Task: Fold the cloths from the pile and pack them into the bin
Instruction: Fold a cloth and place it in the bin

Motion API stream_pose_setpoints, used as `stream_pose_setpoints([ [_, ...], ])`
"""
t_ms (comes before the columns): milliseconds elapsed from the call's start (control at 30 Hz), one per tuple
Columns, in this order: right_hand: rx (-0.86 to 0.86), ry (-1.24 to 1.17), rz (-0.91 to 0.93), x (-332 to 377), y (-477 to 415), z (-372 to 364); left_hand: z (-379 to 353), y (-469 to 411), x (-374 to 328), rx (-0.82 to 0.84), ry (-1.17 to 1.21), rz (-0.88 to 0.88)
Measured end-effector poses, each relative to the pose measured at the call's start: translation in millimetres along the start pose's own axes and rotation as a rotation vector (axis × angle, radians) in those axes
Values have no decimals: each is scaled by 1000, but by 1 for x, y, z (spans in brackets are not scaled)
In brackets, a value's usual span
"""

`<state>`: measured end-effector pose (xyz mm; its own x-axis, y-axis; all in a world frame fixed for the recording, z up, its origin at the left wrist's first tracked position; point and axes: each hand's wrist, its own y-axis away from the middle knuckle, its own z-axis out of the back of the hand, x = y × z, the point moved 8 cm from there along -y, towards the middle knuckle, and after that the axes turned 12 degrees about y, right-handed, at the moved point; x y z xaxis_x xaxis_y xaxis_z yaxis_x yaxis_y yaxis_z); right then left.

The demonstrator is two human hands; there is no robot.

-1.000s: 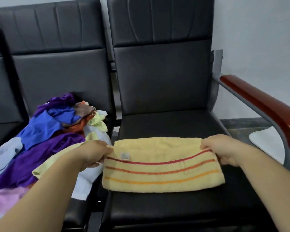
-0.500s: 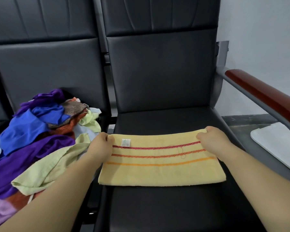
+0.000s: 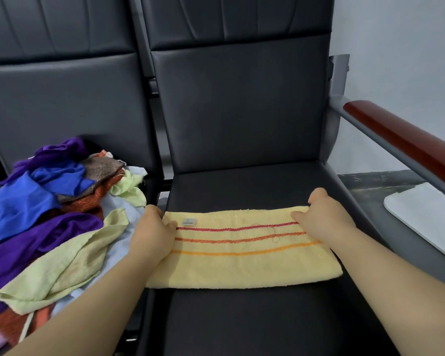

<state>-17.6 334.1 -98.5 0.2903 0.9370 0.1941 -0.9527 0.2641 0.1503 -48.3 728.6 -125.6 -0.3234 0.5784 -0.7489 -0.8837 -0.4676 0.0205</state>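
Note:
A yellow towel (image 3: 242, 265) with red and orange stripes lies folded flat across the black chair seat (image 3: 254, 325). My left hand (image 3: 152, 233) holds its far left corner, thumb on top beside the small label. My right hand (image 3: 325, 218) holds the far right corner, thumb on the cloth and fingers curled over the far edge. The pile of cloths (image 3: 49, 214), purple, blue, orange, pale green and light blue, lies heaped on the neighbouring seat to the left.
The seat's backrest (image 3: 242, 104) rises just behind the towel. A grey armrest with a red-brown top (image 3: 409, 145) runs along the right. Beyond it, low down, lies a white object with rounded corners (image 3: 427, 217).
Both hands carried the towel's near edge away from me and laid it down on the seat. The towel now lies flat, and the view has shifted closer.

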Motion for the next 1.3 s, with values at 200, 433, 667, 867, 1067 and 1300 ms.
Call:
stream_pose_setpoints([
  [200, -118, 2, 193, 18, 17, 16, -6, 33, -35, 19, -210, -191],
  [433, 144, 224, 371, 31, 50, -8, -61, 97, -68, 362, -354, -345],
  [667, 382, 328, 514, 46, 102, -26, -49, 78, -62, 294, -546, -255],
  [867, 358, 160, 666, 60, 123, -31, -36, 91, -32, 308, -264, -34],
  [1067, 490, 97, 681, 58, 126, -32, -52, 175, -52, 909, 546, 141],
  [1300, 569, 203, 704, 60, 140, -35, -30, 173, -73, 849, 571, -38],
])
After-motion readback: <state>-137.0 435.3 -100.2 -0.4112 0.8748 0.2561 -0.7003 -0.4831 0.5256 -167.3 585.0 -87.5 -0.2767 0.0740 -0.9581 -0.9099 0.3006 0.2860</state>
